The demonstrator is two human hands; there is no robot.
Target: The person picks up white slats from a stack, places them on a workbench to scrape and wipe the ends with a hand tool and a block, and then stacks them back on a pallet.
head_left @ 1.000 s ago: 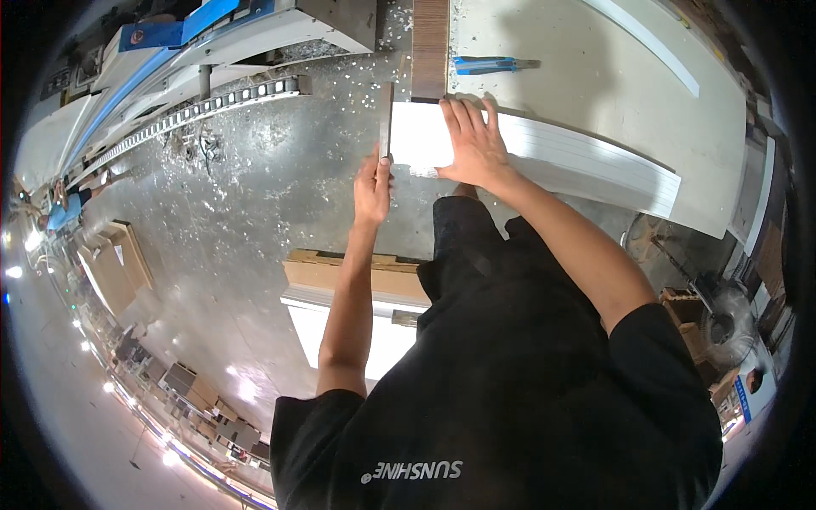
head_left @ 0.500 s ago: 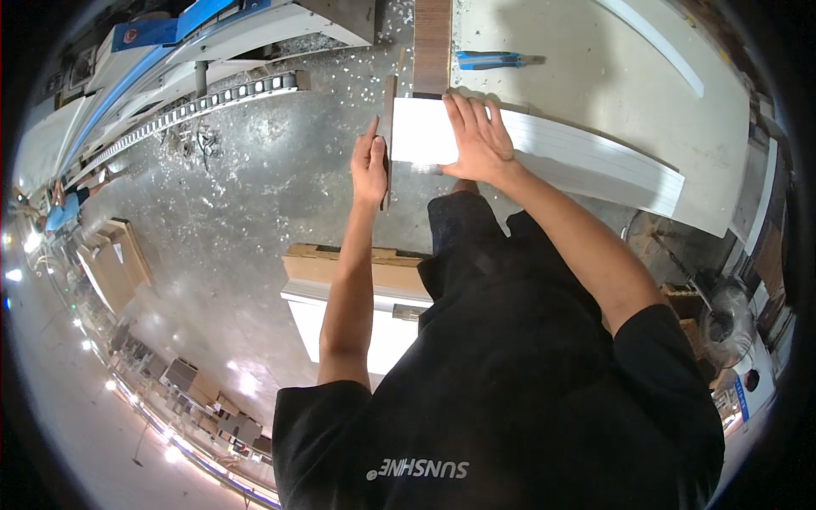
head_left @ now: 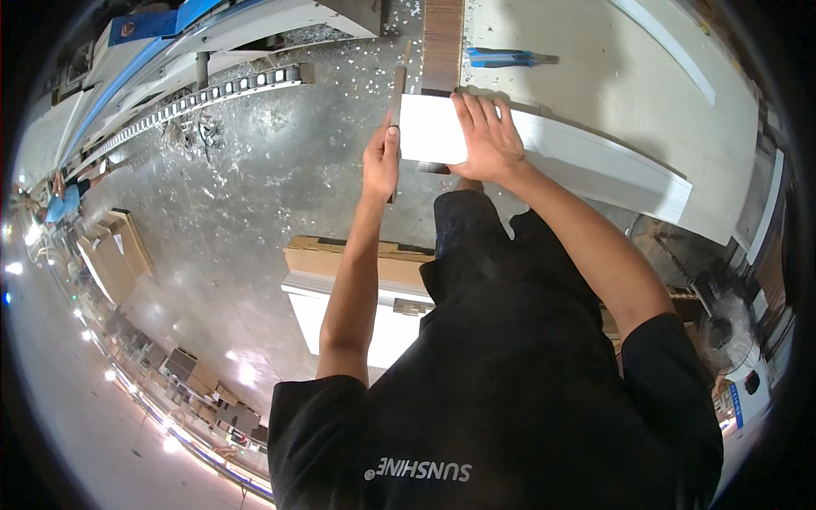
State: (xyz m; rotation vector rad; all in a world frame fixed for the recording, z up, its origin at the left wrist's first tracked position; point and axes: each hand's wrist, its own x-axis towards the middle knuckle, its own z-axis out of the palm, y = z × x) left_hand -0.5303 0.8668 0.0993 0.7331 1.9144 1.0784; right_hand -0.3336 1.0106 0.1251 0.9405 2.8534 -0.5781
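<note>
My left hand [head_left: 382, 166] is closed around a narrow brown strip [head_left: 399, 89], seen edge-on, with its thumb on the near side. The strip stands against the left end of a long white board [head_left: 595, 157]; whether it touches the whole end I cannot tell. On the board's top face, near that end, my right hand [head_left: 493, 140] lies flat with its fingers spread toward the far edge. Under the board, a brown wood-grain panel [head_left: 443, 51] runs away from me. A blue utility knife [head_left: 501, 58] rests just beyond the board, on the pale tabletop [head_left: 578, 34].
Behind my left forearm, a carton and white panels [head_left: 340, 293] stand low on the grey floor [head_left: 255, 170], which has scattered white chips. A blue-and-white machine [head_left: 195, 34] stands at far left. Another white strip [head_left: 667, 51] lies at the table's far right. A person in blue [head_left: 64, 204] is distant at left.
My left hand has closed more around the brown strip; its index finger stuck out before. The strip has shifted slightly away from me along the board's end. My right hand stays on the board.
</note>
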